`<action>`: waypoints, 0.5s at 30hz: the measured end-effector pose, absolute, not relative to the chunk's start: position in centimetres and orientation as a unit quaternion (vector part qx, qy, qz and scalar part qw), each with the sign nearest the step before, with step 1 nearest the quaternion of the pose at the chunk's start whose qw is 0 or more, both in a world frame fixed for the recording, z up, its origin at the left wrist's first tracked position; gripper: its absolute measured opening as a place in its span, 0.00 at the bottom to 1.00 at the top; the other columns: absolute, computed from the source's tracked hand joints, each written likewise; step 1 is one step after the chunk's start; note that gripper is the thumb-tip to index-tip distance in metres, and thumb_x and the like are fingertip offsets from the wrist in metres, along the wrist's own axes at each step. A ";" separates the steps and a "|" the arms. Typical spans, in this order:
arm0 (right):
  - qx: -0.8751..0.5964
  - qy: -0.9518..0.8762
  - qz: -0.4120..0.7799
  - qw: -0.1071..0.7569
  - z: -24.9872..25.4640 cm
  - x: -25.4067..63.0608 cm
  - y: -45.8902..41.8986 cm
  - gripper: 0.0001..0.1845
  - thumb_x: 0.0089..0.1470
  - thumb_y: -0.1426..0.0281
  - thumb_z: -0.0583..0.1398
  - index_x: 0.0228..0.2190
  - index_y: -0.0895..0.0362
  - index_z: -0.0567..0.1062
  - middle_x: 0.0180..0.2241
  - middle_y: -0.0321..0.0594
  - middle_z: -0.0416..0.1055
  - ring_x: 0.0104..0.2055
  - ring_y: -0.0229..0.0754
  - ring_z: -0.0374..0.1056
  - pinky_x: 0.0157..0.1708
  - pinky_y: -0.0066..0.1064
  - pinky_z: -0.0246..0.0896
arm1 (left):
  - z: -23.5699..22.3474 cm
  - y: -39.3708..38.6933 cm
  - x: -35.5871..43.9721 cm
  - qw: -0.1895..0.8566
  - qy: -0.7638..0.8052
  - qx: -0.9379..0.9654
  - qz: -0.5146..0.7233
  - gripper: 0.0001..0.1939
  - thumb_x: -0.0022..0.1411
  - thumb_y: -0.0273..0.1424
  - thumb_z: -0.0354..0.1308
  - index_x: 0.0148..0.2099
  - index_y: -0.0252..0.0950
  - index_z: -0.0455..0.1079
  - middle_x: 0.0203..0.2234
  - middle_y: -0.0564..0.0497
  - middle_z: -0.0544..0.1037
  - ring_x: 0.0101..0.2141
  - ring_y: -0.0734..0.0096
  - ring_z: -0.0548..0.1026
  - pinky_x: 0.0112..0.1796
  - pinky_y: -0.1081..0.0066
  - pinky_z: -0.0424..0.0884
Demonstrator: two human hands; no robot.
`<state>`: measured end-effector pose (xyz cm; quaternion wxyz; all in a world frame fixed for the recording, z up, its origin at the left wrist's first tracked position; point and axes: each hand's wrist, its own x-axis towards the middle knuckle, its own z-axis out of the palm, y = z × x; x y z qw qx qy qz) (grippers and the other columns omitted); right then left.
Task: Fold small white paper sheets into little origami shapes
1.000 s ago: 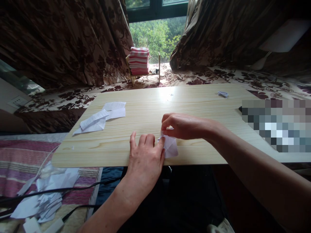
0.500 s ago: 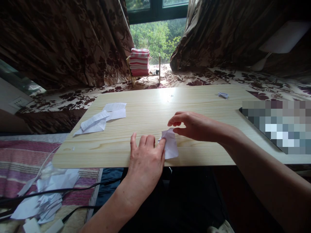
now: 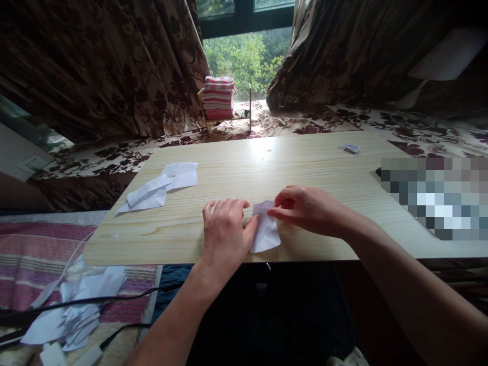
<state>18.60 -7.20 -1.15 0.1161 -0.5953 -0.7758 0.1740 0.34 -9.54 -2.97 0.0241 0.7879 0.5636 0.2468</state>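
Note:
A small folded piece of white paper (image 3: 266,232) lies near the front edge of a light wooden board (image 3: 305,168). My left hand (image 3: 225,231) rests flat on the board with fingers spread, its thumb pressing the paper's left edge. My right hand (image 3: 305,207) comes in from the right and pinches the paper's top right corner between thumb and forefinger.
Several white paper strips (image 3: 158,185) lie at the board's left. A small crumpled scrap (image 3: 350,148) sits at the far right. A blurred-out object (image 3: 434,195) lies on the right edge. Paper offcuts (image 3: 72,305) and cables litter the striped cloth at lower left. A striped folded stack (image 3: 218,96) stands by the window.
My right hand let go of the paper's top, lifted, then came back down and pinched its top right corner. My left hand slid slightly forward, still holding the left edge.

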 end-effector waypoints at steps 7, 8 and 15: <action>-0.594 -0.768 0.186 0.152 -1.9 17.6 -7.5 0.10 0.48 0.61 0.59 0.26 0.56 0.72 0.27 0.36 0.69 0.27 0.37 0.63 0.25 0.27 0.52 | -3.3 -8.7 0.7 0.046 0.555 0.791 0.252 0.07 0.59 0.28 0.54 0.29 0.36 0.71 0.29 0.51 0.74 0.36 0.67 0.71 0.48 0.59 0.59; -0.592 -0.765 0.193 0.163 -1.9 17.5 -7.6 0.09 0.47 0.63 0.59 0.26 0.56 0.71 0.27 0.36 0.69 0.27 0.37 0.62 0.25 0.27 0.52 | -3.3 -8.7 0.5 0.056 0.555 0.786 0.265 0.07 0.59 0.27 0.53 0.29 0.36 0.70 0.28 0.51 0.74 0.35 0.67 0.71 0.48 0.60 0.59; -0.541 -0.689 0.355 0.327 -2.8 17.1 -7.9 0.07 0.48 0.66 0.59 0.26 0.57 0.71 0.22 0.33 0.67 0.24 0.35 0.61 0.23 0.26 0.54 | -2.9 -9.0 -0.4 0.241 0.549 0.706 0.377 0.05 0.58 0.28 0.54 0.29 0.35 0.69 0.26 0.53 0.75 0.31 0.71 0.72 0.39 0.70 0.65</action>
